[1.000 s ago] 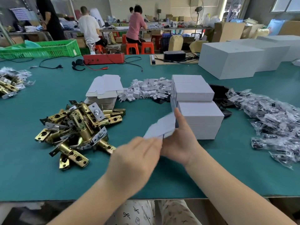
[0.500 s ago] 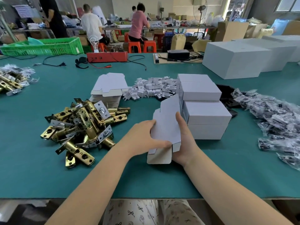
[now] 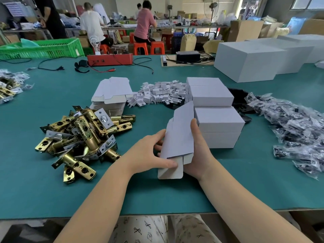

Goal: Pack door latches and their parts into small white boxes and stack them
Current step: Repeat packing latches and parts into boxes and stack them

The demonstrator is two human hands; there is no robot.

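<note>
**Where two hands fold a small white box at a green packing table**

While the near edge of the green table (image 3: 52, 199) cuts across the bottom, patterned trousers show below it. Just above the edge, the left hand (image 3: 149, 155) and right hand (image 3: 198, 153) both grip a partly folded white box (image 3: 178, 137), tilted, its lower flap open toward the viewer. The fingers behind the card are hidden. Left of the hands lies a heap of brass door latches (image 3: 82, 137); just right stands a stack of closed white boxes (image 3: 217, 123). Farther back sit flat box blanks (image 3: 112, 95), a pile of small white card inserts (image 3: 161, 93), and, at right, bagged dark parts (image 3: 294, 130) too crumpled to identify. Beyond are large white cartons (image 3: 249, 62), a green crate (image 3: 42, 50) and seated workers, blurred.
</note>
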